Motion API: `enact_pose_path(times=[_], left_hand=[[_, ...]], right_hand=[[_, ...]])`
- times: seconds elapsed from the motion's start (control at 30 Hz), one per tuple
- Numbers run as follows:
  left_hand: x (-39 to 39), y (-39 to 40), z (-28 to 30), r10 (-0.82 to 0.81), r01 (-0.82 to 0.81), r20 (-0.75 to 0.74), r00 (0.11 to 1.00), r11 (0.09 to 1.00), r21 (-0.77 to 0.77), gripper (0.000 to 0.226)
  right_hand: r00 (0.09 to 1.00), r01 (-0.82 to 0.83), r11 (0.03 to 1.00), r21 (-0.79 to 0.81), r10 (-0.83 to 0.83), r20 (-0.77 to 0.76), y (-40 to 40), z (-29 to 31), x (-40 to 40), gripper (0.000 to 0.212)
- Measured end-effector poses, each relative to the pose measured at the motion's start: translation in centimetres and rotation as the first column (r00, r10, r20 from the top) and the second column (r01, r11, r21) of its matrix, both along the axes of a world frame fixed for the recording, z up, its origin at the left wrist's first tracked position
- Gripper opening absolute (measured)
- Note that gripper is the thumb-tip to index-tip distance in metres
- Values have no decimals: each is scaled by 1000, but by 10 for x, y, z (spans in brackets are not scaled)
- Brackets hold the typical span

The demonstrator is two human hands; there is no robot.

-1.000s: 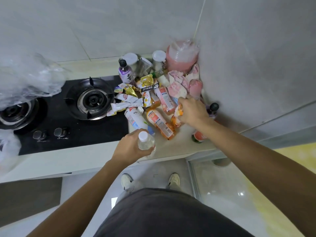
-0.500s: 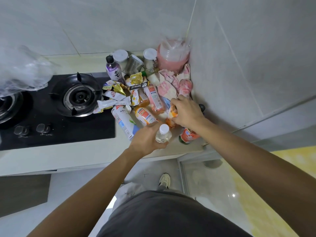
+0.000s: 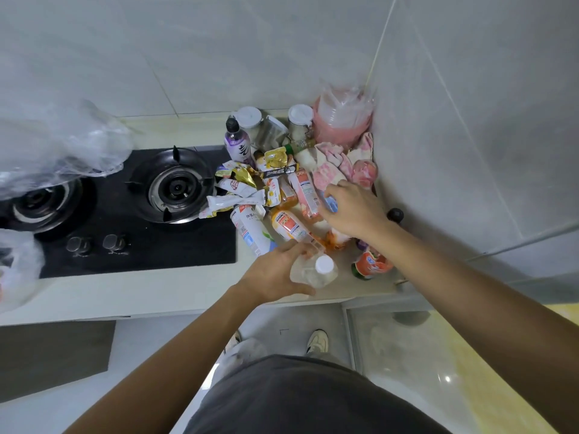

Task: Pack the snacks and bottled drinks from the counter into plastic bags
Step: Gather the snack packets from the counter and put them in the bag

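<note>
Snacks and bottles lie heaped on the counter in the corner. My left hand grips a clear bottle with a white cap just above the counter's front edge. My right hand reaches into the heap, thumb and fingers curled on a blue-and-white pack. Around it lie an orange-label bottle, a white carton-like bottle, a pink-label bottle, several snack sachets and a purple bottle. A crumpled clear plastic bag hangs at the left.
A black two-burner gas hob fills the counter's left. Lidded jars and a pink bag stand at the back by the tiled wall. A red-label bottle lies near the counter's right edge. Another plastic bag is at far left.
My right hand has let go of the orange packet and moved up to the blue-and-white pack. My left hand still holds the clear bottle, shifted slightly right.
</note>
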State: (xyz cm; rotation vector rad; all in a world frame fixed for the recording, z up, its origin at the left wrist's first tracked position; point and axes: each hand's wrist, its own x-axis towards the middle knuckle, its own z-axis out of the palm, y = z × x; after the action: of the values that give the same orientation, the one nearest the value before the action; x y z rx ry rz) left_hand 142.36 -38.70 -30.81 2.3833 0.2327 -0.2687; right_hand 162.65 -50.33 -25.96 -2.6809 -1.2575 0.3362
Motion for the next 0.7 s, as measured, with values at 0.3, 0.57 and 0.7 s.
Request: enact_pose_path(times=[0.3, 0.57, 0.7], left_hand=[[-17, 107, -11, 212, -213, 24, 977, 962, 169, 55], [34, 202, -33, 224, -206, -19, 974, 924, 322, 55], [54, 219, -51, 180, -118, -131, 975, 917, 381, 50]], right_hand=[[998, 9, 1000, 15, -8, -61, 95, -21, -16, 30], [995, 90, 996, -12, -89, 51, 166, -67, 6, 41], [990, 102, 994, -33, -99, 96, 182, -85, 21, 40]])
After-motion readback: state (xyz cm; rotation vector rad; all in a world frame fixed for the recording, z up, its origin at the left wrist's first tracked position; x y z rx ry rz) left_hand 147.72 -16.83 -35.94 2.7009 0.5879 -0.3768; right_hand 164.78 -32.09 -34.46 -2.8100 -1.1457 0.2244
